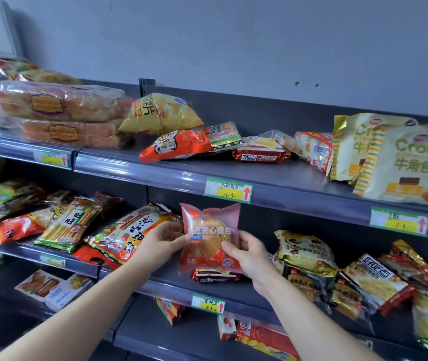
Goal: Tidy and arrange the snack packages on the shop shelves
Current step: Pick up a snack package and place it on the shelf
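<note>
Two hands are closed on one pink bun pack (209, 238): the left hand (163, 239) at its left edge, the right hand (246, 252) at its lower right. It is held upright before the middle shelf (207, 289), above a red pack (215, 276). Placing seems in hand; a bare spot must be chosen next.

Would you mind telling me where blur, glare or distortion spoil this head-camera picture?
Head view: the bread loaves and left-edge packets are smeared; glare streaks the top shelf rail; wide-angle bending tilts the shelves; the pink bun packet between both hands stays fairly legible.
</note>
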